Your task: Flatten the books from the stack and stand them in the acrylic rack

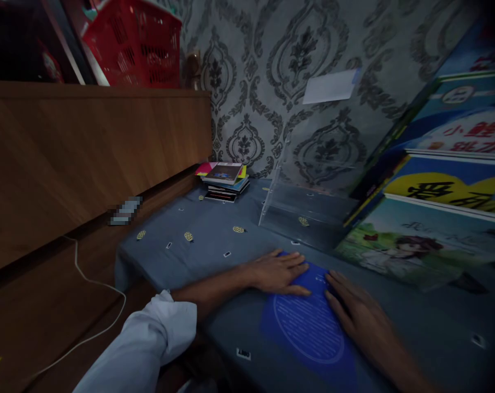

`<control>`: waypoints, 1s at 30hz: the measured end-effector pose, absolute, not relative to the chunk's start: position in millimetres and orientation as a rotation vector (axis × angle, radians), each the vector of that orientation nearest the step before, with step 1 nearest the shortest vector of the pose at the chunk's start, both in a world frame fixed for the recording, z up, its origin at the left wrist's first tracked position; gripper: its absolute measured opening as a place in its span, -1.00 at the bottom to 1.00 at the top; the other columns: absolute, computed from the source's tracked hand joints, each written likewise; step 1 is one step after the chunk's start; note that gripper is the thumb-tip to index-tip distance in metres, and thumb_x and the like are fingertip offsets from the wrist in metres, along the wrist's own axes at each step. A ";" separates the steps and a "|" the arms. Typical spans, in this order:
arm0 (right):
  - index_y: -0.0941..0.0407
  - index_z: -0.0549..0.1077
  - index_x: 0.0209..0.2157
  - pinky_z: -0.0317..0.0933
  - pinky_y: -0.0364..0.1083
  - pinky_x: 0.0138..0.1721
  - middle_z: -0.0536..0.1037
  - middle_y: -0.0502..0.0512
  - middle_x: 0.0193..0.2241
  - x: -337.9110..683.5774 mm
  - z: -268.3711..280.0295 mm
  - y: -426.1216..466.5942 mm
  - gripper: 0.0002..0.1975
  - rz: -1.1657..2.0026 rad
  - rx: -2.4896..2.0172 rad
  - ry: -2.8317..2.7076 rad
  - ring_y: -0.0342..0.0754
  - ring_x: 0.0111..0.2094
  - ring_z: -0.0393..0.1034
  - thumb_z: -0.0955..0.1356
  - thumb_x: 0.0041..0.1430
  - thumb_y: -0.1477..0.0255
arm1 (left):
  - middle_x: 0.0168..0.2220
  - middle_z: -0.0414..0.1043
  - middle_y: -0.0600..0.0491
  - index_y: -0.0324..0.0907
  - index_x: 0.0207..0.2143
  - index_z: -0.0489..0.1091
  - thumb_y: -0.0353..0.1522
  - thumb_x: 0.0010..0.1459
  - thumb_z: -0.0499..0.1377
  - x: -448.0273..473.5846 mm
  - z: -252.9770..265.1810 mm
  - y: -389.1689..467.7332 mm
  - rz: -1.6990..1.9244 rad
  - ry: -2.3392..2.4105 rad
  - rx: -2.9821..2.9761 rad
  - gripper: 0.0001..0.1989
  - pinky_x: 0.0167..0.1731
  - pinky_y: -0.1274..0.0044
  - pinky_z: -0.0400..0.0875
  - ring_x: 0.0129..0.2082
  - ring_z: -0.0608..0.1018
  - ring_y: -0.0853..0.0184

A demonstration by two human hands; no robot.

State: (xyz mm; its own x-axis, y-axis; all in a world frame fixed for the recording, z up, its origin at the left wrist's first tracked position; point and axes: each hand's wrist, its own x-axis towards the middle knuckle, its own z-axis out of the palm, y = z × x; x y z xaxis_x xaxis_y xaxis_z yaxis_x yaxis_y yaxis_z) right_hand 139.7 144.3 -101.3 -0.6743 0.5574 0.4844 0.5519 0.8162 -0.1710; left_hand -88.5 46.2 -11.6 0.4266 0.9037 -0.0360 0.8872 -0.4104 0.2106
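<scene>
A blue book or sheet (308, 327) with white lines of print inside an oval lies on the blue-grey cloth in front of me; how thick it is I cannot tell. My left hand (278, 273) rests flat across its far left part, palm down and fingers spread. Along its right edge lies my right hand (358, 308), fingers stretched out and thumb a little apart, the tips touching the blue surface. Beyond both hands stands a clear plastic rack (308, 213). Picture books (436, 185) stand in tiers on its right side.
Far back on the patterned cloth (206, 245), several books and booklets are stacked (227, 180). A wooden cabinet (95, 142) runs along the left, with a red plastic basket (139, 46) on top. A white cable (100, 284) trails below. A white card (331, 87) sits high on the rack.
</scene>
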 end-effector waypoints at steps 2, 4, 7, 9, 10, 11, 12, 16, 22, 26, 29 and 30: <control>0.20 0.49 0.06 0.33 0.25 0.14 0.53 0.33 0.09 139.8 -103.6 145.7 -0.43 -0.010 -0.806 -2.462 0.23 0.11 0.44 0.10 0.33 0.16 | 0.43 -0.17 -0.25 -0.45 0.39 -0.09 -0.04 0.41 -0.14 -84.5 -9.8 45.5 0.093 1.541 2.467 -0.25 0.37 0.20 -0.15 0.44 -0.09 0.12; 0.20 0.49 0.06 0.34 0.24 0.13 0.53 0.33 0.09 140.1 -104.9 146.6 -0.44 -0.015 -0.796 -2.468 0.23 0.11 0.44 0.10 0.33 0.16 | 0.44 -0.19 -0.25 -0.47 0.39 -0.11 -0.07 0.41 -0.16 -82.0 -8.9 45.6 0.075 1.528 2.457 -0.26 0.37 0.19 -0.18 0.45 -0.11 0.10; 0.19 0.48 0.07 0.33 0.24 0.14 0.53 0.32 0.10 140.9 -105.2 146.9 -0.45 -0.021 -0.800 -2.479 0.23 0.13 0.43 0.11 0.33 0.17 | 0.44 -0.18 -0.25 -0.47 0.39 -0.11 -0.08 0.41 -0.17 -81.1 -10.5 46.6 0.090 1.524 2.458 -0.27 0.37 0.18 -0.18 0.45 -0.12 0.09; 0.19 0.48 0.08 0.33 0.25 0.14 0.53 0.32 0.10 141.6 -104.7 146.8 -0.45 -0.025 -0.804 -2.484 0.23 0.13 0.43 0.11 0.33 0.17 | 0.44 -0.17 -0.24 -0.45 0.39 -0.11 -0.08 0.41 -0.18 -81.7 -13.0 47.3 0.108 1.522 2.467 -0.27 0.37 0.17 -0.17 0.45 -0.12 0.10; 0.20 0.48 0.08 0.33 0.26 0.13 0.53 0.33 0.10 141.9 -104.4 146.8 -0.45 -0.023 -0.803 -2.487 0.24 0.13 0.43 0.11 0.33 0.18 | 0.44 -0.17 -0.24 -0.44 0.39 -0.11 -0.07 0.41 -0.18 -82.1 -14.3 47.6 0.116 1.525 2.469 -0.27 0.36 0.17 -0.16 0.45 -0.12 0.11; 0.20 0.48 0.08 0.33 0.26 0.13 0.53 0.33 0.10 142.2 -104.0 147.0 -0.45 -0.018 -0.801 -2.492 0.24 0.13 0.43 0.11 0.33 0.18 | 0.44 -0.16 -0.23 -0.43 0.39 -0.10 -0.07 0.41 -0.18 -82.4 -15.3 47.9 0.124 1.528 2.471 -0.28 0.36 0.18 -0.16 0.45 -0.11 0.12; 0.20 0.48 0.08 0.33 0.27 0.13 0.53 0.33 0.10 142.4 -103.5 147.2 -0.45 -0.012 -0.798 -2.498 0.25 0.13 0.42 0.12 0.33 0.18 | 0.44 -0.15 -0.23 -0.42 0.39 -0.10 -0.06 0.40 -0.18 -82.6 -16.1 48.1 0.130 1.529 2.472 -0.27 0.36 0.18 -0.15 0.45 -0.11 0.12; 0.22 0.49 0.07 0.34 0.28 0.11 0.53 0.37 0.08 142.2 -101.9 147.5 -0.44 -0.017 -0.775 -2.511 0.26 0.12 0.43 0.12 0.33 0.17 | 0.43 -0.15 -0.26 -0.46 0.38 -0.09 -0.04 0.40 -0.17 -82.7 -16.0 48.2 0.135 1.521 2.470 -0.24 0.36 0.17 -0.15 0.44 -0.09 0.09; 0.23 0.47 0.09 0.32 0.27 0.14 0.52 0.36 0.10 140.4 -100.5 144.0 -0.43 -0.022 -0.806 -2.488 0.24 0.13 0.42 0.10 0.34 0.18 | 0.44 -0.15 -0.21 -0.38 0.39 -0.09 -0.02 0.40 -0.16 -83.1 -16.3 48.3 0.150 1.538 2.468 -0.26 0.36 0.21 -0.15 0.45 -0.09 0.14; 0.21 0.46 0.10 0.30 0.26 0.16 0.50 0.34 0.12 141.0 -99.7 142.4 -0.43 0.010 -0.831 -2.486 0.23 0.16 0.39 0.12 0.33 0.15 | 0.43 -0.12 -0.20 -0.36 0.40 -0.08 -0.01 0.39 -0.13 -84.1 -20.2 49.8 0.161 1.548 2.482 -0.25 0.36 0.22 -0.14 0.44 -0.08 0.16; 0.17 0.46 0.10 0.27 0.25 0.19 0.50 0.30 0.14 141.4 -98.1 141.9 -0.45 0.042 -0.847 -2.485 0.20 0.17 0.38 0.12 0.32 0.16 | 0.44 -0.12 -0.18 -0.33 0.39 -0.06 -0.03 0.40 -0.13 -85.2 -22.2 51.5 0.168 1.560 2.486 -0.29 0.36 0.23 -0.13 0.44 -0.06 0.18; 0.15 0.46 0.10 0.26 0.25 0.19 0.50 0.28 0.14 141.4 -97.1 141.7 -0.46 0.055 -0.854 -2.489 0.20 0.18 0.38 0.13 0.31 0.16 | 0.43 -0.12 -0.17 -0.32 0.39 -0.05 -0.04 0.41 -0.14 -85.6 -22.5 51.9 0.177 1.560 2.487 -0.30 0.36 0.23 -0.12 0.44 -0.04 0.19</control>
